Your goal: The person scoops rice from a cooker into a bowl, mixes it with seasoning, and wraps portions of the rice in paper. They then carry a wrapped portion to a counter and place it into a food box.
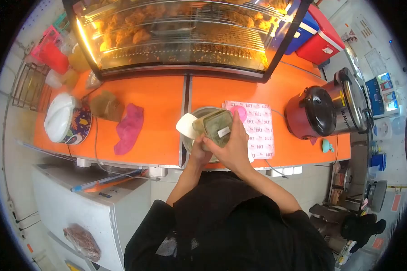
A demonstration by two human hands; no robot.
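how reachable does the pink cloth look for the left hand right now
Probably yes: nothing tall stands between the left hand and the pink cloth, which lies uncovered on the orange table. The hand seems busy supporting the greenish container, though, so it would likely have to let go first.

Open orange surface (163, 119) lay centre-left, between pink cloth (130, 128) and metal bowl (204, 109); a hand could have passed there. Second lane, upper centre: a band below the display cabinet (181, 71), whose dark lower frame barred the way farther up. Over the bowl, left hand (201, 152), right hand (233, 147) and green container (218, 126) filled the space. Right of centre, printed paper (261, 131) lay flat, a low obstacle; past it, a narrow gap, then the bulky red cooker (308, 113). Paper bag (106, 106) crowded the cloth's left.
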